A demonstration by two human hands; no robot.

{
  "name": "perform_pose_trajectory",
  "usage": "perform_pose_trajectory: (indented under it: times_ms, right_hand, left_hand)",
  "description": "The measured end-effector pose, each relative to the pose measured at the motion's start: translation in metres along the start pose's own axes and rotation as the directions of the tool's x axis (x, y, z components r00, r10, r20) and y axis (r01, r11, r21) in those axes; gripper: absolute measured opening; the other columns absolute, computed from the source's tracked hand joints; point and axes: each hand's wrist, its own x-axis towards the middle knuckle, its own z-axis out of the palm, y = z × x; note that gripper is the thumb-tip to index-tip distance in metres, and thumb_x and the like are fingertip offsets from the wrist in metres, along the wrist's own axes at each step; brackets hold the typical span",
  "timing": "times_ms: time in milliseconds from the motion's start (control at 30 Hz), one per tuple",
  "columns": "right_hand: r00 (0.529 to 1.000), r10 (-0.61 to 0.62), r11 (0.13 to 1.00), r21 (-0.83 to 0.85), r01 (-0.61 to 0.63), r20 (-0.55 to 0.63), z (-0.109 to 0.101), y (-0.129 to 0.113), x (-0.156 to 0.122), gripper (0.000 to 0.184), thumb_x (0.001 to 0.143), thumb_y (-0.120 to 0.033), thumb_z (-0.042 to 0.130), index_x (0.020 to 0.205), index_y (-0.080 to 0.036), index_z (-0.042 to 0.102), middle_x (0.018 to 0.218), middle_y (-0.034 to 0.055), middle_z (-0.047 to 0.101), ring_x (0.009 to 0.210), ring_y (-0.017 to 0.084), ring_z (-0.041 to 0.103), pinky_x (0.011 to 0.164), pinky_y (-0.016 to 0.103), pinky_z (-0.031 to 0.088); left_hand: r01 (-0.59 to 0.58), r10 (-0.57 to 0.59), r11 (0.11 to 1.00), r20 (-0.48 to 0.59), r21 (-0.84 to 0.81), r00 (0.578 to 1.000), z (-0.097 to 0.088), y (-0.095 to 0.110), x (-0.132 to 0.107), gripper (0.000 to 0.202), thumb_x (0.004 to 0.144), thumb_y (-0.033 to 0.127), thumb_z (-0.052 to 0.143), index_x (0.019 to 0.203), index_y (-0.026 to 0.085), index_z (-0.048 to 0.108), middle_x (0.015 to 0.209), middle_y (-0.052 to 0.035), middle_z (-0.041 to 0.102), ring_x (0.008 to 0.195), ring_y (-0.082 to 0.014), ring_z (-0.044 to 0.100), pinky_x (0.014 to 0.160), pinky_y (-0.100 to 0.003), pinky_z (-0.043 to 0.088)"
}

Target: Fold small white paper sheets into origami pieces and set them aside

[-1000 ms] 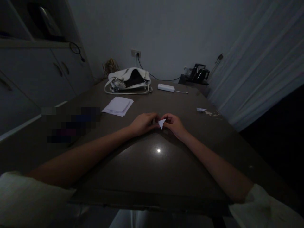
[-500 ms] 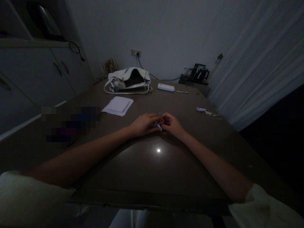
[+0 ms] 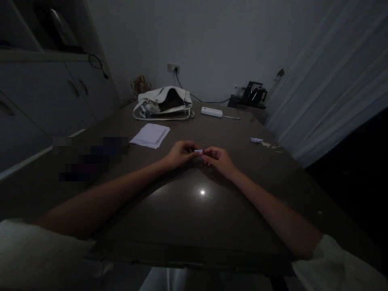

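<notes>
My left hand [image 3: 179, 154] and my right hand [image 3: 219, 159] meet over the middle of the dark table [image 3: 194, 210]. Both pinch a small folded white paper [image 3: 199, 151] between their fingertips; only a thin sliver of it shows. The fingers of both hands are curled and pressed together around it. A stack of white paper sheets [image 3: 150, 134] lies to the left, just beyond my left hand.
A white handbag [image 3: 163, 103] sits at the table's far side, with a white power bank [image 3: 212, 112] and its cable to the right. Small paper scraps [image 3: 257, 140] lie near the right edge. A dark kettle [image 3: 254, 93] stands by the curtain [image 3: 327, 89]. Cabinets [image 3: 45, 93] line the left.
The white paper triangle that stood up between my fingers one second ago has been folded down; now only a thin edge shows. Both hands have shifted slightly away from me.
</notes>
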Motion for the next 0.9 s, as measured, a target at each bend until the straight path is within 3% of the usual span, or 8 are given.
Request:
perform_pose_trajectory:
  times_ms: [200,500,733,900]
  right_hand:
    - [1.000,-0.002,0.999,-0.034,0.001,-0.016,0.0018,-0.0018,-0.0012,0.023,0.069,-0.036,0.066,0.078,-0.016,0.060,0.060,-0.0019,0.058,0.049,0.008,0.051,0.049,0.022,0.042]
    - [0.999,-0.027,0.991,-0.128,0.029,0.019,0.0022,-0.0042,-0.0031,0.022,0.071,-0.038,0.064,0.071,-0.016,0.059,0.059,-0.0013,0.057,0.051,0.009,0.052,0.050,0.022,0.041]
    - [0.998,-0.063,0.981,-0.185,0.060,-0.014,0.0019,-0.0038,-0.0031,0.025,0.072,-0.039,0.062,0.067,-0.016,0.056,0.057,-0.0011,0.055,0.050,0.009,0.051,0.048,0.021,0.041]
    - [0.999,-0.036,0.989,-0.145,0.039,0.023,0.0019,-0.0049,-0.0032,0.025,0.070,-0.040,0.065,0.071,-0.016,0.059,0.058,-0.0016,0.056,0.051,0.009,0.051,0.049,0.021,0.041]
  left_hand:
    - [0.117,-0.114,0.979,0.028,-0.166,0.993,0.0021,-0.0039,-0.0002,0.035,0.074,0.043,0.061,0.083,0.009,0.067,0.075,-0.0061,0.067,0.068,-0.0145,0.060,0.062,-0.024,0.045]
    - [0.219,-0.223,0.905,0.033,-0.365,0.974,0.0061,-0.0013,0.0014,0.025,0.068,0.033,0.067,0.074,0.010,0.063,0.070,-0.0041,0.066,0.063,-0.0127,0.059,0.059,-0.023,0.044]
    - [0.168,-0.160,0.965,0.058,-0.200,0.985,0.0034,0.0006,0.0005,0.026,0.075,0.035,0.060,0.076,0.009,0.064,0.065,-0.0016,0.063,0.058,-0.0107,0.055,0.054,-0.021,0.040]
    - [0.266,-0.265,0.918,0.043,-0.293,0.963,0.0040,0.0027,0.0007,0.026,0.072,0.035,0.061,0.073,0.009,0.064,0.058,0.0002,0.060,0.052,-0.0096,0.052,0.050,-0.020,0.038]
